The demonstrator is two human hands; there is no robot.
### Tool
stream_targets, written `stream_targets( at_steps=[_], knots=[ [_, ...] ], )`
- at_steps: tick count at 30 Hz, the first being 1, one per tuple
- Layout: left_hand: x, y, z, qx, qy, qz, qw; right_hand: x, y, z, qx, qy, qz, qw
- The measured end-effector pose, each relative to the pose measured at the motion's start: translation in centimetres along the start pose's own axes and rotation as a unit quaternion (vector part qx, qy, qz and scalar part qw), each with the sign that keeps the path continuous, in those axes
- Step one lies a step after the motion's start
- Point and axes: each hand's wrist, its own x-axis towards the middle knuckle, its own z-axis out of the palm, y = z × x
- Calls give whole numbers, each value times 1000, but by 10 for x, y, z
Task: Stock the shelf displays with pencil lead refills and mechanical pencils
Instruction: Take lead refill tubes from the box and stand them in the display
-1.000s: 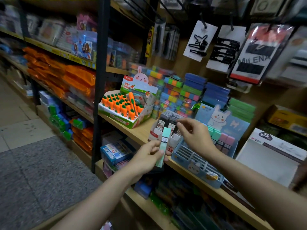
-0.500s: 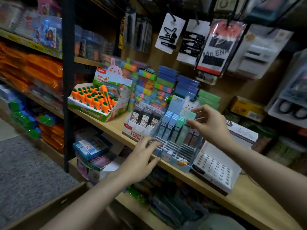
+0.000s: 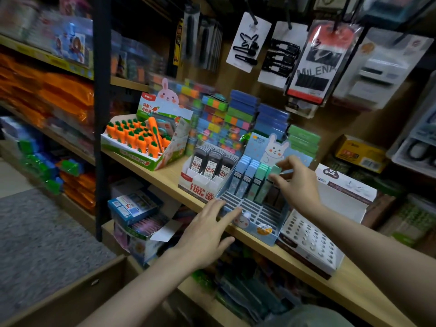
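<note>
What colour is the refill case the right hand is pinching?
Mint green, seen in the head view.

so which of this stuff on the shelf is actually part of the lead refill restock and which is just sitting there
Part of the job:
- blue bunny display tray, steadied by left hand
- mint-green refill case, pinched by right hand
- white box of black refill cases
- white punched-hole display box

Just lying about:
- orange carrot-shaped items in their box
- stacked colourful erasers
- hanging black hair-clip cards

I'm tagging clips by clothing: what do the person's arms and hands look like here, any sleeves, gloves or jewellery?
Both forearms are bare right to the frame edge, no sleeves showing. The left hand and right hand wear no gloves, and no rings, watch or bracelets are visible. Nails look short and unpainted.
</note>
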Motion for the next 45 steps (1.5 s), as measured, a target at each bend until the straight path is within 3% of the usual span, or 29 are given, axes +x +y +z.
stream_targets(
  at_steps=[11, 16, 20, 23, 26, 29, 33, 37, 41, 44, 45],
  knots=[
    [0, -1, 5, -21, 22, 10, 999, -1, 9, 13, -71, -6, -1, 997],
    [-3, 1, -2, -56, -15, 7, 998, -7, 1, 8, -106, -20, -2, 994],
    [-19, 4, -8, -235, 29, 1, 972, -31, -24, 5, 14, 42, -17, 999],
    [-40, -4, -7, -308, 94, -67, 944, -69, -56, 21, 96, 28, -89, 991],
    [-74, -25, -1, -337, 95, -200, 915, -116, -80, 55, 156, -61, -138, 976],
    [-134, -54, 14, -361, 63, -352, 861, -166, -84, 107, 177, -208, -114, 955],
    [-225, -82, 51, -347, 91, -561, 746, -232, -63, 180, 143, -381, -16, 913],
    [-292, -81, 101, -360, 62, -671, 645, -283, -43, 231, 101, -482, 81, 867],
    [-327, -70, 143, -328, 18, -714, 618, -314, -25, 267, 19, -576, 69, 814],
    [-333, -64, 165, -329, 4, -728, 601, -327, -12, 286, -98, -613, -56, 782],
    [-331, -63, 171, -311, -2, -728, 611, -331, -8, 290, -139, -617, -93, 769]
  ],
)
